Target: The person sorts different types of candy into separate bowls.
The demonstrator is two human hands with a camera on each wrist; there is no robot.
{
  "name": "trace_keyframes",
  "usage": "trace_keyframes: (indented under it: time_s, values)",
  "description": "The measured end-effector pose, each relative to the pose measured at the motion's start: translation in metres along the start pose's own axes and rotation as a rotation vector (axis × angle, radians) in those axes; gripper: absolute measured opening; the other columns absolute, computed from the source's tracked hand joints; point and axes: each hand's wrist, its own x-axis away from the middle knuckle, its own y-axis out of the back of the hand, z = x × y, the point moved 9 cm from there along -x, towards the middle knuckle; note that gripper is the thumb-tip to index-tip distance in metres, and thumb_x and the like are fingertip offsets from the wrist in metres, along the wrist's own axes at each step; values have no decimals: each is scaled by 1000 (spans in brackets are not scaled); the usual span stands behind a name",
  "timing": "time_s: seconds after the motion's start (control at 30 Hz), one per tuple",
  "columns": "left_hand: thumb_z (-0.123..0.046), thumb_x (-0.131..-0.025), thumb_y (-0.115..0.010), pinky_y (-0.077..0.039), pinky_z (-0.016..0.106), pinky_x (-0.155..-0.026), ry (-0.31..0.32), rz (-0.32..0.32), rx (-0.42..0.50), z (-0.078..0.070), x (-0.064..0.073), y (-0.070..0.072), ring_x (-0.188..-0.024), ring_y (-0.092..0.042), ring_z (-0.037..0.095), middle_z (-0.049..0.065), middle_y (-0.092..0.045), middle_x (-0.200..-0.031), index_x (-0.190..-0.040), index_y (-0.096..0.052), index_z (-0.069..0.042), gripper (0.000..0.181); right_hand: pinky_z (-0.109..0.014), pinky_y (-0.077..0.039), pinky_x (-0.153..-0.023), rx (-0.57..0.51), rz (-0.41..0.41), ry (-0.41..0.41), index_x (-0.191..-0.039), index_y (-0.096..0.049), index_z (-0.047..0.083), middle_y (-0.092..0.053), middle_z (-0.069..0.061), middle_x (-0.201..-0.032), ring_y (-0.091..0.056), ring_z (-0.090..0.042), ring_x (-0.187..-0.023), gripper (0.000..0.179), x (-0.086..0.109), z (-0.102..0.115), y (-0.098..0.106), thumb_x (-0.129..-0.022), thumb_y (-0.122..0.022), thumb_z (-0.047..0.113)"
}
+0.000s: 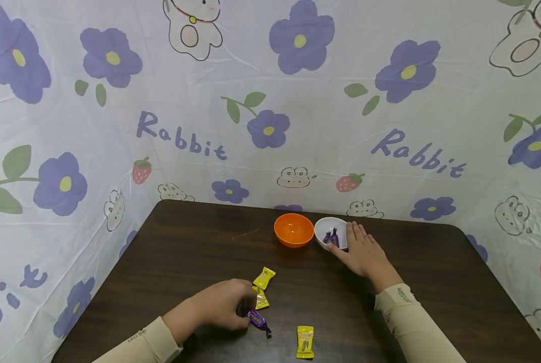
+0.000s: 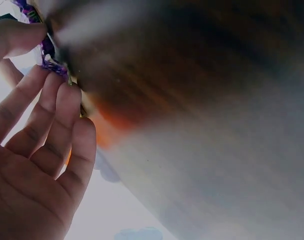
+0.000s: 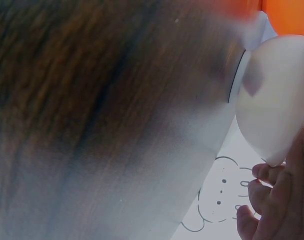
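In the head view my left hand [image 1: 222, 305] is low over the table, its thumb and fingertips pinching one end of a purple wrapped candy [image 1: 258, 320]. The left wrist view shows the purple wrapper [image 2: 51, 57] between thumb and fingers. My right hand [image 1: 365, 252] holds a white bowl [image 1: 319, 233] at its right side, thumb at the near rim and fingers along the far right rim. Purple wrapped candies [image 1: 332, 238] lie inside that bowl. In the right wrist view the white bowl [image 3: 274, 95] partly hides the fingers.
An orange bowl [image 1: 293, 230] stands against the white bowl's left side. Two yellow wrapped candies [image 1: 264, 278] lie just beyond the left fingers, one partly hidden. Another yellow candy [image 1: 305, 342] lies near the front. The dark table [image 1: 198, 242] meets a printed cloth [image 1: 320, 111] behind.
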Motion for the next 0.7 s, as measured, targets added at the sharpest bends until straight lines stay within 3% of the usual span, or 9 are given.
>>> trace_keyframes:
  time_s: [0.23,0.7]
  values:
    - [-13,-89,-78,-51,17,-72,-7,11,8,-4,1,-4,-80,-54,1,-8,-66,-93,-99,-73,-19,12,-65,-19,-130,2,0,-3,-166,-14,-10,-15,-32,-173,-16,-50,-162,114,-1,-1,-1,-100,-31,81]
    - [-19,-90,-80,-51,16,-74,-12,32,-51,-13,-4,-10,-83,-57,2,-11,-64,-95,-100,-77,-18,11,-65,-19,-130,4,-7,4,-165,-16,-10,-16,-32,-173,-17,-50,-161,112,1,1,2,-101,-32,80]
